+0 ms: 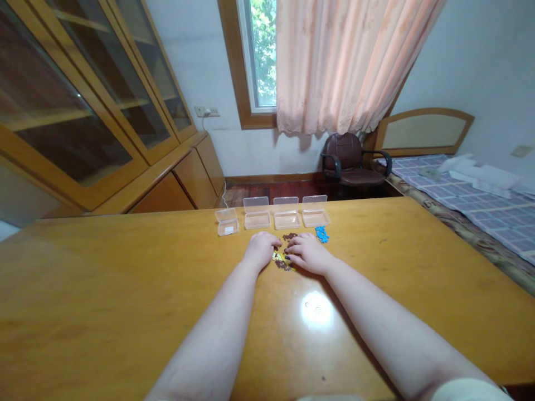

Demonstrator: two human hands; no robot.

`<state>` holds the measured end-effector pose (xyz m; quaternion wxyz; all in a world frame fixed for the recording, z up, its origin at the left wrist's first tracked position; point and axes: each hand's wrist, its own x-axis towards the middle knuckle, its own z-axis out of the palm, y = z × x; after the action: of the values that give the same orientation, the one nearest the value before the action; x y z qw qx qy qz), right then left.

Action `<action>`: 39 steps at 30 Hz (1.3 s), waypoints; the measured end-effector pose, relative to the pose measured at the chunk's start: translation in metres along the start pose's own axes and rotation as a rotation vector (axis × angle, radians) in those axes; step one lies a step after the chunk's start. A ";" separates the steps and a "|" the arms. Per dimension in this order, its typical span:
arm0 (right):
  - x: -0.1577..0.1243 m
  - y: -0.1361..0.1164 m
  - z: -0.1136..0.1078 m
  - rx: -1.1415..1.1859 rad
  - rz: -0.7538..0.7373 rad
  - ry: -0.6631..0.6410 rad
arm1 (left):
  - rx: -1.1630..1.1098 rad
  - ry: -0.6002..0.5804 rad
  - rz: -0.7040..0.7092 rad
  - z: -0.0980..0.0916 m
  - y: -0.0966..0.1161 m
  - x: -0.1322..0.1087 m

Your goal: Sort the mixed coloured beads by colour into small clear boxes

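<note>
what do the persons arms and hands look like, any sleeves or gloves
Both forearms are bare, with no gloves, watch or bands on the left hand or right hand. A pale cream cloth edge, likely a sleeve, shows at the right upper arm.

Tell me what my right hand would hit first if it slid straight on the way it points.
Your right hand points left and slightly away, so it would probably meet the small brown and yellow pieces first, which its fingers seem to touch; right behind them is your left hand.
</note>
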<state>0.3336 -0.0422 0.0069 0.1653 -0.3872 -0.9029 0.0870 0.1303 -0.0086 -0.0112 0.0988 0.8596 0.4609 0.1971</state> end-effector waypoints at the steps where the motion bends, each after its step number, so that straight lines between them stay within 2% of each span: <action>1: 0.000 0.000 0.000 0.002 -0.003 0.003 | 0.001 0.001 -0.005 0.000 0.000 0.000; 16: -0.002 0.006 -0.003 -0.020 0.015 0.028 | 0.162 -0.035 -0.148 -0.011 0.009 -0.001; 20: -0.002 0.007 -0.004 -0.035 0.017 0.034 | 0.080 -0.013 -0.129 -0.008 0.008 -0.001; 23: -0.002 0.007 -0.005 -0.044 0.019 0.030 | 0.010 -0.040 -0.105 -0.004 0.007 -0.001; 27: -0.002 0.007 -0.006 -0.047 0.024 0.030 | -0.006 -0.047 -0.159 -0.001 0.006 0.000; 32: -0.003 0.006 -0.005 0.028 -0.050 0.046 | -0.012 -0.031 -0.209 -0.004 0.007 0.000; 35: -0.002 0.006 -0.002 0.024 -0.038 0.035 | -0.013 -0.031 -0.182 -0.005 0.006 0.000; 39: -0.001 0.008 -0.001 -0.030 0.055 0.035 | 0.014 -0.016 -0.116 -0.006 0.004 0.000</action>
<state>0.3400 -0.0380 0.0053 0.1729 -0.4158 -0.8900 0.0712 0.1302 -0.0109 -0.0047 0.1078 0.8337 0.5105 0.1808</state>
